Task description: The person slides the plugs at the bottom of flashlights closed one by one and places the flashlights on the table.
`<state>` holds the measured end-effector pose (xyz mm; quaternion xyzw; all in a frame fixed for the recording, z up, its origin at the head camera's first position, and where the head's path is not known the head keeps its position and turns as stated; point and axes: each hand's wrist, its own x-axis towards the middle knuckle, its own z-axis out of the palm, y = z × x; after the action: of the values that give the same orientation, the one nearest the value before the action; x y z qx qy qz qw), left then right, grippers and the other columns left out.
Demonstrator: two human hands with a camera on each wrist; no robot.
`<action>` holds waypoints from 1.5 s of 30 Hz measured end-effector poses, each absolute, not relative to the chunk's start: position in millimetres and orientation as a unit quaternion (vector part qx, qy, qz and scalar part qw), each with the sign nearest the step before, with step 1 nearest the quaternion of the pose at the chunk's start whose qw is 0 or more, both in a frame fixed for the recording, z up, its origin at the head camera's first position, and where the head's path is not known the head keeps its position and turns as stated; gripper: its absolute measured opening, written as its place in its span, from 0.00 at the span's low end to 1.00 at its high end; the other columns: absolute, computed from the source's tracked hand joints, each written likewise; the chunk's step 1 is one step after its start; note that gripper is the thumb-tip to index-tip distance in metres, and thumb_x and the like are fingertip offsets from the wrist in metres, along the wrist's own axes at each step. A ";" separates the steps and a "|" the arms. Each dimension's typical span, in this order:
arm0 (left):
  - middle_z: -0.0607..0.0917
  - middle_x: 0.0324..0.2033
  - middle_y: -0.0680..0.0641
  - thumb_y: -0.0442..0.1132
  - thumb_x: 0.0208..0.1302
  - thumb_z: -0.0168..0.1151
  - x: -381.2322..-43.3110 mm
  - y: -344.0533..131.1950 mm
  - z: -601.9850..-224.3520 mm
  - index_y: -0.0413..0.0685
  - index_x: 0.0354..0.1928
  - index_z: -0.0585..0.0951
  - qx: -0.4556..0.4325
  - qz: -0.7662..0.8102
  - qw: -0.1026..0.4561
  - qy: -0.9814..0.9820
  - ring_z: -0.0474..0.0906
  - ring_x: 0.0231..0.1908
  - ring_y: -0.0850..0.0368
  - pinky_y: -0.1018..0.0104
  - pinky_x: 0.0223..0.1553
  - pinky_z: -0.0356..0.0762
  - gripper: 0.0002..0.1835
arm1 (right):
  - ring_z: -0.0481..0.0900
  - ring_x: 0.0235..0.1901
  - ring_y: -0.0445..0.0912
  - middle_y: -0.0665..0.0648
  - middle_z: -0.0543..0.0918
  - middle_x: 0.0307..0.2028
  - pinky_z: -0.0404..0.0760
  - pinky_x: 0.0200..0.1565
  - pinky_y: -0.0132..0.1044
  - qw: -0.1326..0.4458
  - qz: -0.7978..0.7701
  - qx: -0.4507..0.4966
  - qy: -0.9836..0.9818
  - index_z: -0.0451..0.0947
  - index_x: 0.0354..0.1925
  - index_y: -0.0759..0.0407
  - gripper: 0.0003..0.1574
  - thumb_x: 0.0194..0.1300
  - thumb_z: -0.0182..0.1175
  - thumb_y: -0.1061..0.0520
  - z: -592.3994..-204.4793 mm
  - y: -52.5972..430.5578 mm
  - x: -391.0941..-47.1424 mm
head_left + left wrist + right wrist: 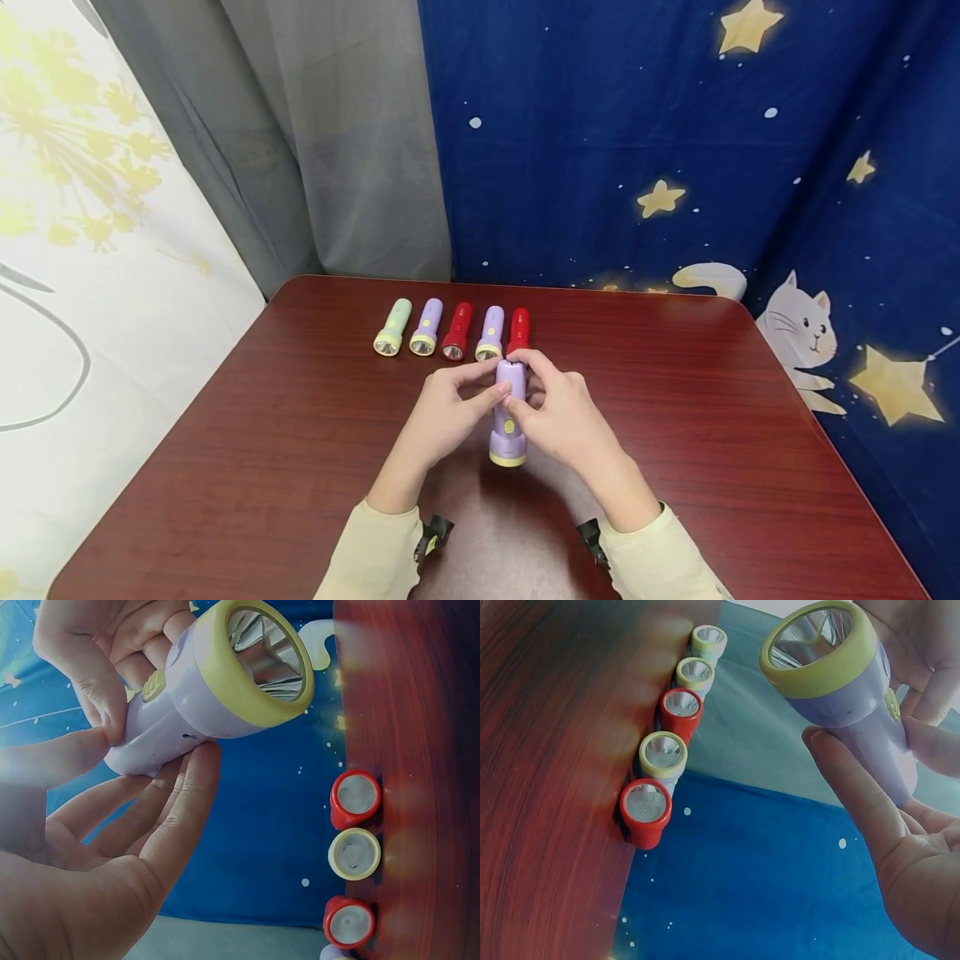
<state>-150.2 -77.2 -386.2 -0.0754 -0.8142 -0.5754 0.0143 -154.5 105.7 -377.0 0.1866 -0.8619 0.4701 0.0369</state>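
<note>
A lavender flashlight [510,447] with a yellow rim is held between both hands over the table, its lens end towards the person. My left hand [448,410] pinches the body from the left, thumb on top. From the right, my right hand [567,410] grips the same body with thumb and fingers. The yellow switch [154,686] shows on the flashlight's side in the left wrist view. Both wrist views show its silvery reflector [810,639]. Beyond the hands, a red flashlight [519,325] and a lavender flashlight [492,329] lie closest.
Along the far part of the brown table [300,450], the row continues left with another red flashlight [457,329], a lavender one [427,325] and a pale green one [393,325]. Behind hang a grey curtain [367,142] and a blue starry curtain [570,183].
</note>
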 end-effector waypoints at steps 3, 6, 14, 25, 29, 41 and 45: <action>0.89 0.59 0.43 0.42 0.70 0.72 -150.4 -77.0 -386.6 0.48 0.67 0.84 -0.076 -0.576 0.013 -0.814 0.91 0.54 0.48 0.52 0.55 0.90 0.24 | 0.94 0.45 0.52 0.64 0.92 0.48 0.91 0.51 0.51 0.041 0.469 0.188 -0.862 0.77 0.64 0.55 0.30 0.65 0.70 0.65 -377.1 105.3 -154.0; 0.89 0.59 0.43 0.42 0.70 0.72 -150.4 -76.7 -386.4 0.48 0.67 0.84 -0.078 -0.574 0.015 -0.815 0.91 0.54 0.48 0.53 0.54 0.90 0.24 | 0.94 0.44 0.52 0.63 0.92 0.48 0.92 0.51 0.50 0.046 0.466 0.188 -0.864 0.76 0.63 0.54 0.30 0.65 0.71 0.65 -377.1 104.8 -153.3; 0.89 0.60 0.43 0.41 0.70 0.72 -150.0 -76.3 -386.0 0.47 0.67 0.84 -0.082 -0.568 0.023 -0.819 0.91 0.55 0.47 0.52 0.56 0.89 0.25 | 0.94 0.42 0.51 0.62 0.92 0.46 0.92 0.49 0.50 0.059 0.469 0.196 -0.859 0.75 0.62 0.53 0.30 0.64 0.71 0.66 -378.0 104.2 -151.6; 0.91 0.56 0.42 0.40 0.70 0.71 -148.6 -75.7 -384.9 0.46 0.68 0.83 -0.085 -0.580 0.017 -0.810 0.91 0.54 0.45 0.51 0.56 0.89 0.25 | 0.94 0.42 0.50 0.62 0.92 0.46 0.92 0.49 0.47 0.058 0.473 0.195 -0.857 0.74 0.62 0.52 0.31 0.65 0.71 0.66 -378.6 103.4 -150.7; 0.91 0.55 0.41 0.39 0.70 0.71 -147.9 -75.5 -384.6 0.46 0.68 0.83 -0.085 -0.587 0.014 -0.805 0.91 0.53 0.45 0.51 0.56 0.89 0.25 | 0.94 0.41 0.48 0.61 0.92 0.45 0.92 0.48 0.46 0.060 0.473 0.193 -0.858 0.73 0.61 0.51 0.31 0.64 0.71 0.66 -379.5 103.1 -150.2; 0.91 0.55 0.41 0.39 0.70 0.71 -148.0 -75.2 -386.7 0.46 0.68 0.83 -0.081 -0.591 0.010 -0.802 0.91 0.54 0.44 0.50 0.57 0.88 0.25 | 0.94 0.42 0.48 0.62 0.92 0.47 0.92 0.48 0.48 0.053 0.473 0.195 -0.858 0.72 0.62 0.49 0.32 0.65 0.70 0.66 -379.0 104.0 -148.1; 0.91 0.55 0.40 0.39 0.70 0.71 -147.9 -75.1 -387.2 0.46 0.68 0.83 -0.080 -0.593 0.007 -0.801 0.91 0.54 0.43 0.50 0.58 0.88 0.25 | 0.94 0.42 0.48 0.62 0.92 0.46 0.92 0.48 0.48 0.053 0.475 0.191 -0.857 0.72 0.62 0.48 0.32 0.65 0.70 0.66 -379.0 104.0 -147.4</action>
<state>-147.9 -75.1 -387.2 -0.0803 -0.8009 -0.5933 0.0072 -147.4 104.0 -379.0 0.1910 -0.8574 0.4750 0.0527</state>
